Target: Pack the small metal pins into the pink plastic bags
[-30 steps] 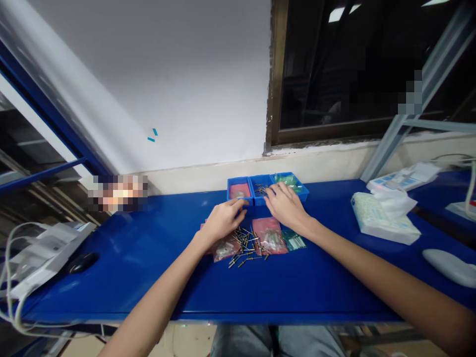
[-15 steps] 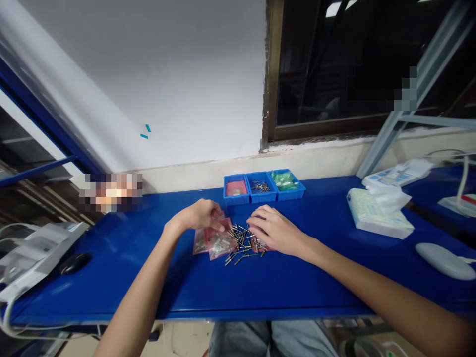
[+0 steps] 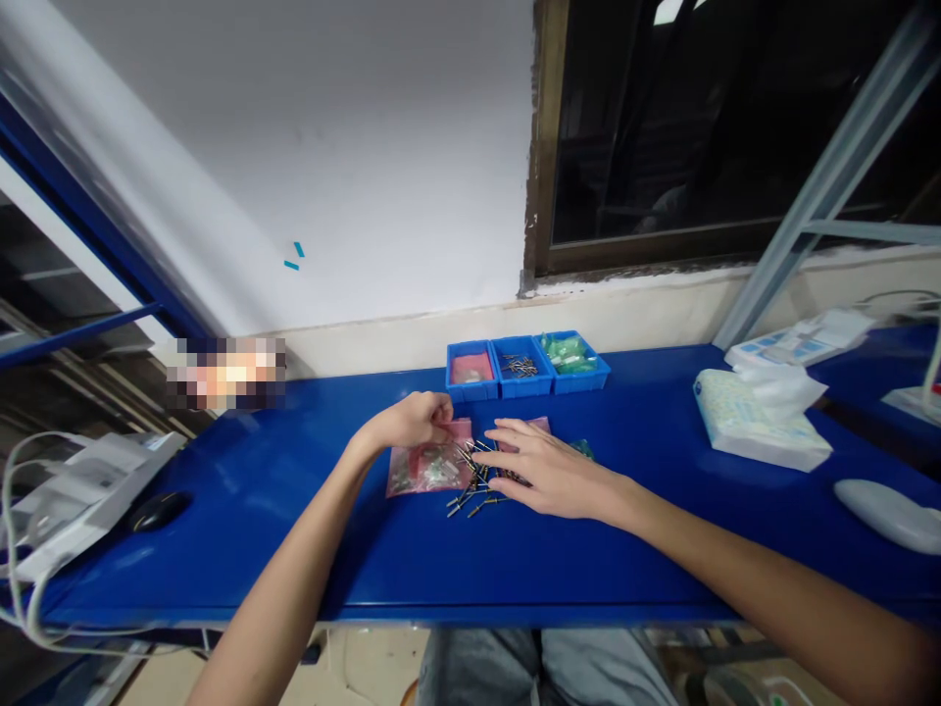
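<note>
My left hand (image 3: 413, 422) has its fingers curled together at the upper edge of the pink plastic bags (image 3: 433, 469), closed on one of them; the fingertips are partly hidden. Small pale parts show through the clear bag fronts. Beside the bags lies a loose pile of thin metal pins like blind rivets (image 3: 477, 480), with dark and brass-coloured ends. My right hand (image 3: 548, 471) is spread palm down over the right side of this pile, covering part of it. Another pink bag (image 3: 542, 425) and a green bag (image 3: 583, 448) peek out beyond it.
Three joined blue bins stand at the back: one with a pink bag (image 3: 471, 369), one with metal pins (image 3: 520, 367), one with green bags (image 3: 569, 355). A tissue pack (image 3: 757, 427) and a white rounded device (image 3: 886, 515) lie right; a black mouse (image 3: 160, 511) lies left.
My right hand has shifted down and left over the pins, its fingers more spread. My left hand has moved slightly right, and the pink bags overlap more closely. The green bag now shows.
</note>
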### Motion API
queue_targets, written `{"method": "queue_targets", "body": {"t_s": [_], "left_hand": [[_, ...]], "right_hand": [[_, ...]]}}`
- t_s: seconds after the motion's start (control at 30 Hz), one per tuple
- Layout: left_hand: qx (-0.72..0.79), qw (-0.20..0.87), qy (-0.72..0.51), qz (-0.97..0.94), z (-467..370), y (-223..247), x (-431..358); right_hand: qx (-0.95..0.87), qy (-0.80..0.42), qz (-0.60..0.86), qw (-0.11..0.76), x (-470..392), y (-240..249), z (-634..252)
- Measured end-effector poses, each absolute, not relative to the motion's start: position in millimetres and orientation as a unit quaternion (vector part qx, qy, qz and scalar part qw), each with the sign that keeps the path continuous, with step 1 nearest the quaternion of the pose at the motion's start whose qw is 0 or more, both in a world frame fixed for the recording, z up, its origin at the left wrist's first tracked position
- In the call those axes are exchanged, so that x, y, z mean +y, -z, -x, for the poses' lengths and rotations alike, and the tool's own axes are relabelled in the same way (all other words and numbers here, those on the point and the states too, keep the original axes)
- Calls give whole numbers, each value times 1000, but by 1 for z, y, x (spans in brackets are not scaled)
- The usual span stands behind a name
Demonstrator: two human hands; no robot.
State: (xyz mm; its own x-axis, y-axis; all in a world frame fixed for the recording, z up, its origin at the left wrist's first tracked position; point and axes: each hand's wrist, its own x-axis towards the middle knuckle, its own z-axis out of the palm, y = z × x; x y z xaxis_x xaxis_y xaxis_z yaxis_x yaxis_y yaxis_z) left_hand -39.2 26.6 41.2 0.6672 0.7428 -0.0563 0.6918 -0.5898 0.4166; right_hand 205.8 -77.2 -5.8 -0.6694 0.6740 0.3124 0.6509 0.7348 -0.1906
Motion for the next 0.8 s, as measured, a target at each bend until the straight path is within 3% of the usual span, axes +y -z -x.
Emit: {"method": "queue_targets", "body": {"t_s": [0.2, 0.57, 0.8], "left_hand": [[377, 242, -212, -868, 26, -36, 22], [373, 190, -425, -803, 20, -41, 20], [321, 394, -506, -697, 16, -40, 20]], "right_hand": [[-916, -12, 369, 157, -83, 1, -203], [-909, -47, 380, 164, -79, 9, -205], [-854, 3, 421, 305, -74, 4, -202]]}}
